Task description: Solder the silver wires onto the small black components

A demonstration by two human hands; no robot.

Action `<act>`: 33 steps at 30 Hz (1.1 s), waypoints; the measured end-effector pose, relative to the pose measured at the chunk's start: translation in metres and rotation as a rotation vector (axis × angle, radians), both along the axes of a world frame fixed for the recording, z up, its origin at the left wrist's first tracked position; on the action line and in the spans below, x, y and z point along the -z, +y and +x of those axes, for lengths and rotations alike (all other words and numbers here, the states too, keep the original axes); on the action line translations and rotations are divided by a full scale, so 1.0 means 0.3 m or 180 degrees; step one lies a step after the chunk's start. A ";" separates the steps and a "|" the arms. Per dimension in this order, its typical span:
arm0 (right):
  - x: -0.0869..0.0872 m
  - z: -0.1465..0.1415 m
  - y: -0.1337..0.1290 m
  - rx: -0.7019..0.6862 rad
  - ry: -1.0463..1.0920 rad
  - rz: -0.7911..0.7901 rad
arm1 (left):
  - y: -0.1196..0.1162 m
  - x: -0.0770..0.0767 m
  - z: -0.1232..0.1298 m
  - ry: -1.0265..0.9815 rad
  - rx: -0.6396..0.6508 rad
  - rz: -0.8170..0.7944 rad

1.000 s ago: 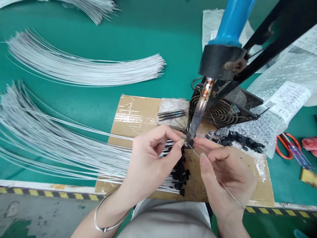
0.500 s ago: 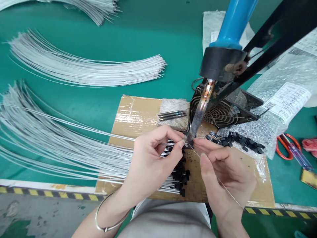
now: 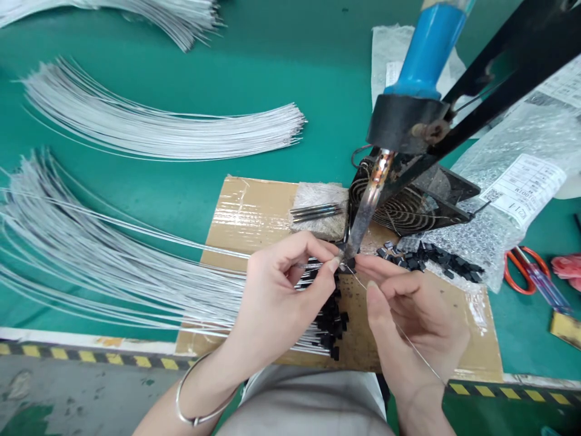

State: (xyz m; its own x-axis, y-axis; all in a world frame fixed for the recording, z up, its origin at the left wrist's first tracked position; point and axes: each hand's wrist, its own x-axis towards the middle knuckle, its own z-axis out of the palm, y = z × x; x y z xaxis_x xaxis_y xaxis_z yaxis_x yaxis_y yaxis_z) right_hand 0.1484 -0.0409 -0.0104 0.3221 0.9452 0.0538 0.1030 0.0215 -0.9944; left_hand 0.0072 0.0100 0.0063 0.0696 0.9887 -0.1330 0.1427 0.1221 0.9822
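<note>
The thumb and forefinger of my left hand (image 3: 284, 297) pinch a thin wire (image 3: 222, 249) right beside the soldering iron's tip. My right hand (image 3: 413, 321) holds a thin strand of solder wire (image 3: 415, 350) between thumb and fingers, its end reaching to the tip. The soldering iron (image 3: 422, 54), with a blue handle, is clamped in a black arm and points down between my hands. What lies exactly under the tip is mostly hidden by my fingertips. Below my left hand, wires ending in black connectors (image 3: 336, 327) lie on the cardboard (image 3: 254, 203).
Bundles of white wires (image 3: 158, 133) lie on the green table at left. A black fan (image 3: 408, 203) stands behind the iron. Loose black connectors (image 3: 447, 260), bubble wrap (image 3: 485, 224) and red-handled scissors (image 3: 520, 272) are on the right. Metal rods (image 3: 315, 212) rest on a pale block.
Both hands stay in almost the same place, with the wire and solder wire still at the iron's tip. The view has shifted very slightly.
</note>
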 end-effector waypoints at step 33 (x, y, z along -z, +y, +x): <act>0.001 -0.002 0.000 0.0022 -0.0077 0.0040 | -0.006 0.011 0.002 -0.0005 0.0013 0.0094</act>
